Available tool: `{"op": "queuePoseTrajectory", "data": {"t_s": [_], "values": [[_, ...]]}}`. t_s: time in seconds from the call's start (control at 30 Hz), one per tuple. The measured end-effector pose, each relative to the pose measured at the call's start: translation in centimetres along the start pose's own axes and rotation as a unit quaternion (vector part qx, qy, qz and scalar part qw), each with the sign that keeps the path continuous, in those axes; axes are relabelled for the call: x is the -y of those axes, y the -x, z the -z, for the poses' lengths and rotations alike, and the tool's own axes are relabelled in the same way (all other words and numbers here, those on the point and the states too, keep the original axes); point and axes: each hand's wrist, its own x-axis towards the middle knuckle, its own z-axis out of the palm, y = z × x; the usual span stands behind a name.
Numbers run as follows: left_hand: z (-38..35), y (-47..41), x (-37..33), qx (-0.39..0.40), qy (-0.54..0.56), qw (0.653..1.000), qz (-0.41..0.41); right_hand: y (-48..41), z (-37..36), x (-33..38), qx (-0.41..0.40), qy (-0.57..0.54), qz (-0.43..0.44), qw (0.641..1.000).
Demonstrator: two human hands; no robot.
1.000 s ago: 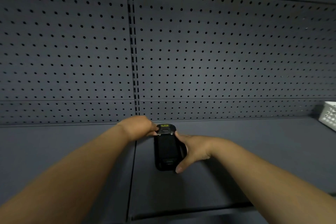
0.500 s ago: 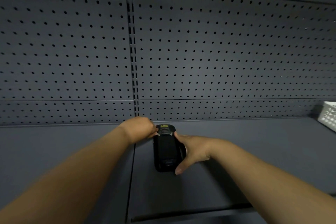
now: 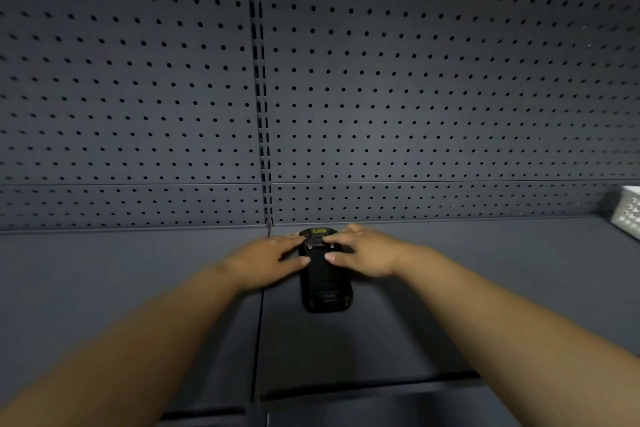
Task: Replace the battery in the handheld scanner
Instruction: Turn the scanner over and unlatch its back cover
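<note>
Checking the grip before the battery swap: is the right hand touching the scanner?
Touching. The head view shows the right hand with fingertips lying on the scanner at its far end.

Dim, even light falls from above, brightest on the pegboard (image 3: 398,107) middle and fading into dark corners. Soft shadows pool on the shelf (image 3: 485,288) under the forearms. Wide-angle bending curves the edges; the near forearms look blurred.

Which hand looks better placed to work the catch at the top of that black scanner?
Probably the right hand: its fingertips already lie on the far end of the scanner, by the small screws and yellow label. The left hand touches only the scanner's left edge, suited to steadying it on the shelf.
</note>
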Motion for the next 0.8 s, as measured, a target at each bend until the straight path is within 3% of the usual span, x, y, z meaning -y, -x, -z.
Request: {"op": "queuePoseTrajectory", "data": {"t_s": [0.2, 0.8], "values": [[-0.3, 1.4, -0.5, 0.073, -0.001, 0.997, 0.001, -1.1, -0.6, 0.7, -0.027, 0.042, 0.009, 0.999], [-1.0, 1.3, -0.5, 0.06, 0.021, 0.998, 0.008, -2.2, -0.1, 3.0, -0.029, 0.07, -0.035, 0.996]]}}
